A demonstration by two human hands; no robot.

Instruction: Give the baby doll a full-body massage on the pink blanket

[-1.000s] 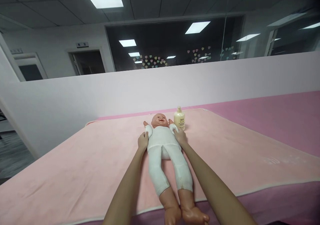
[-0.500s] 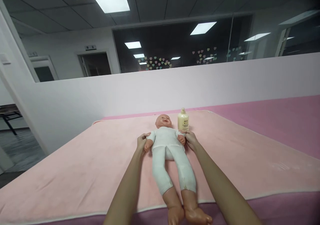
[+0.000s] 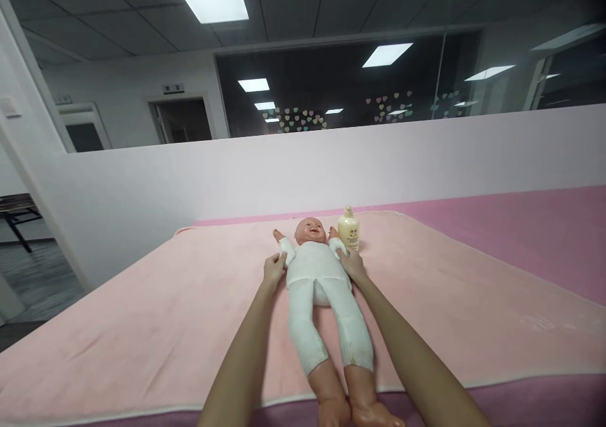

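A baby doll (image 3: 315, 263) with a white cloth body lies on its back, head away from me and feet toward me. Both its arms are raised beside its head. My left hand (image 3: 274, 269) is closed on the doll's arm (image 3: 286, 250) at the left, near the elbow. On the other side, my right hand (image 3: 353, 264) grips the doll's other arm (image 3: 336, 246); some of its fingers are hidden. Just behind my right hand stands a pale yellow pump bottle (image 3: 349, 230), upright and close to the doll's raised hand.
A pink towel (image 3: 189, 326) with a white edge lies under the doll, over a darker pink surface (image 3: 534, 225). Behind it rises a low white wall (image 3: 284, 168) with glass above. A dark-legged table (image 3: 19, 218) stands at far left.
The doll's arms have swung from down at its sides to up beside its head. My hands have shifted slightly inward with them. The bottle stays in place.
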